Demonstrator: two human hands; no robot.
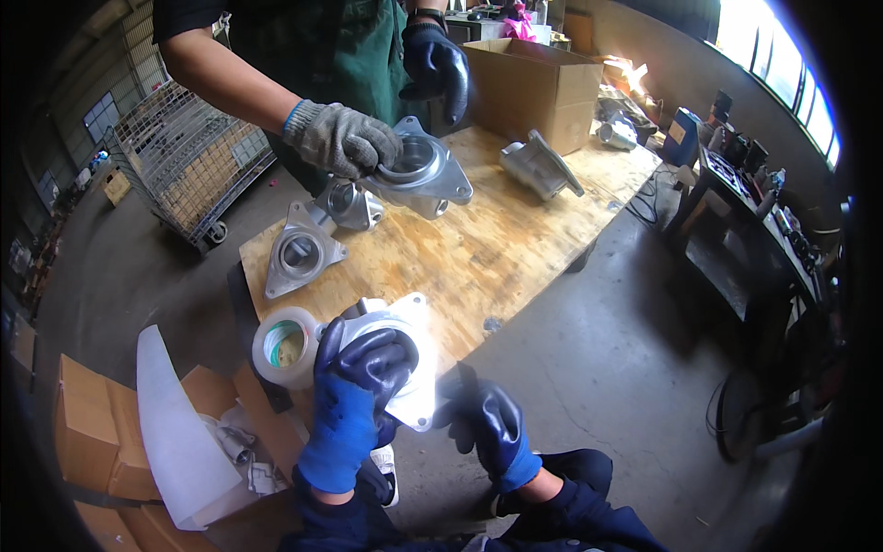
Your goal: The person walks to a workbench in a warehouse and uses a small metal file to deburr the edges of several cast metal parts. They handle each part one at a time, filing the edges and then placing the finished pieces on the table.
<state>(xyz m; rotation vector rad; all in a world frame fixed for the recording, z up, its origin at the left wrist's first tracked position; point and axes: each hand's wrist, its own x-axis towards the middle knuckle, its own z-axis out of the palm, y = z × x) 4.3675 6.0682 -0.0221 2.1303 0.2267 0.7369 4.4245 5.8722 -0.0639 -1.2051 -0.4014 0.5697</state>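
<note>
By the tabletop, shiny silver flanged casting, left hand gripping it, right hand curled, hold unclear

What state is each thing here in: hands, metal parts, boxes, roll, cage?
Left hand: gloved, closed on casting
Metal casting: held, brightly lit
Right hand: gloved, near casting; grip unclear
Clear roll: beside left hand
Co-worker's grey-gloved hand: gripping another casting
Far box: top open
Near box: open, metal parts inside
Wire cage: loaded
</note>
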